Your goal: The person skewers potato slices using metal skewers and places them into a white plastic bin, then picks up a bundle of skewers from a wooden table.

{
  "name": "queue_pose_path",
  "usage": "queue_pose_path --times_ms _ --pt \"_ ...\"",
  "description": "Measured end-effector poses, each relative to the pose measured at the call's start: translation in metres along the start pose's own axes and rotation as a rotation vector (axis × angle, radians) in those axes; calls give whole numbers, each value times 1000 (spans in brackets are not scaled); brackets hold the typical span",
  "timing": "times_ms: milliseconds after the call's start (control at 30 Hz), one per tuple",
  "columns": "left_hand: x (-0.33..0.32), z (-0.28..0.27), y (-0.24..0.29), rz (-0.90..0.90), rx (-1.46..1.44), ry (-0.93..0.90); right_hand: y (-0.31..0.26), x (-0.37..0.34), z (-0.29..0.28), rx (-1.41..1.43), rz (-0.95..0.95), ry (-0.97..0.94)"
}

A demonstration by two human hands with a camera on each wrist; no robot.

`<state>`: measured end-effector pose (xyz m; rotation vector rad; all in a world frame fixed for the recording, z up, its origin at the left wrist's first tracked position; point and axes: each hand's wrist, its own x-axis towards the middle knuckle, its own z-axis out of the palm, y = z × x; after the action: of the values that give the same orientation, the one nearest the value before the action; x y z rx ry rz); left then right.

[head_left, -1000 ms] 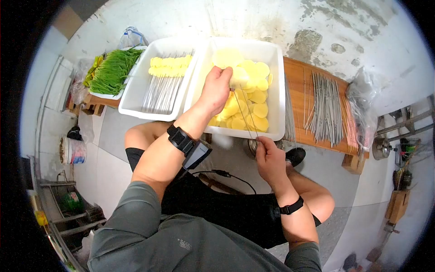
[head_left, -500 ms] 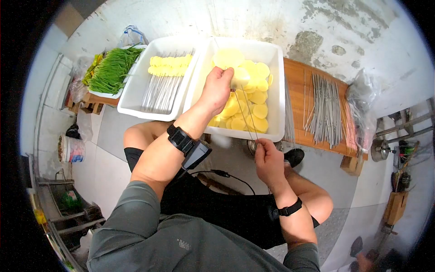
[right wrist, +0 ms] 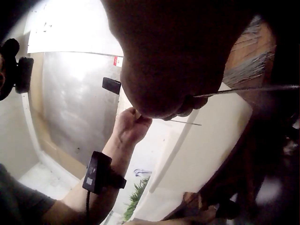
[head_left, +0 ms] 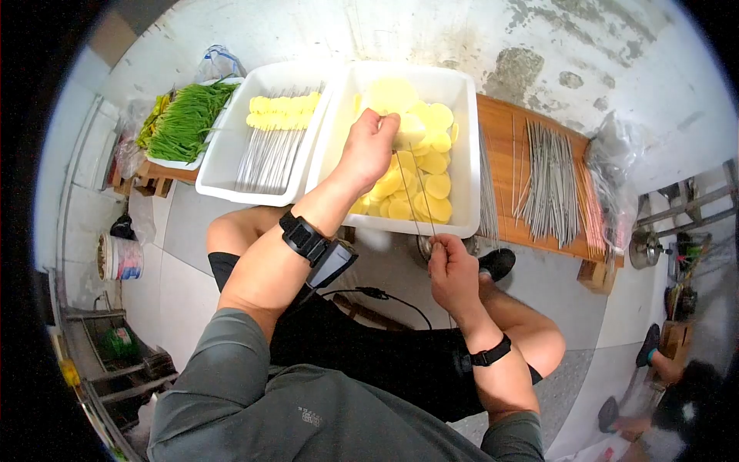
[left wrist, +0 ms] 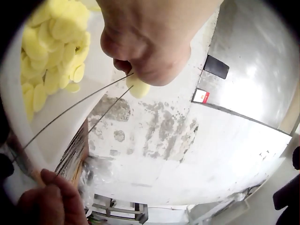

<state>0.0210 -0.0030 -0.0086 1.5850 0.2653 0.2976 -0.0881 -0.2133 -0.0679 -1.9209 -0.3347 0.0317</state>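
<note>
My left hand (head_left: 368,150) pinches a round yellow slice (left wrist: 139,89), like potato, over the white tub (head_left: 471,154). In the left wrist view, two thin metal skewers (left wrist: 111,109) meet this slice at their upper ends. Lower down, in front of the tub's near edge, my right hand (head_left: 454,273) pinches the skewers' lower ends between thumb and fingers. Loose yellow slices (head_left: 435,186) lie heaped in the tub beneath. The right wrist view shows my right hand dark and close, with the left hand (right wrist: 129,126) beyond it.
A second white tub (head_left: 208,171) on the left holds skewered slices (head_left: 285,112). Farther left is a tray of long greens (head_left: 188,127). On the wooden board (head_left: 496,115) at right lie many metal skewers (head_left: 550,185) beside a plastic bag (head_left: 616,162). Another person (head_left: 685,400) appears at lower right.
Both hands keep their grips and have hardly moved. The head view has shifted slightly. Another person's feet and body have come into view at the lower right.
</note>
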Motion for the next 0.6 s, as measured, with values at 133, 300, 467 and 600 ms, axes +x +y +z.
queue_pose_path --times_ms 133,300,467,600 --pt "-1 1 0 26 42 10 2 -1 2 5 -2 17" --pt "6 -3 -7 35 88 17 -2 -1 -1 -6 75 -11" --pt "6 -3 -5 24 117 16 -2 -2 0 4 102 -23" --pt "7 -3 -7 42 90 19 -6 -1 -2 -6 39 5"
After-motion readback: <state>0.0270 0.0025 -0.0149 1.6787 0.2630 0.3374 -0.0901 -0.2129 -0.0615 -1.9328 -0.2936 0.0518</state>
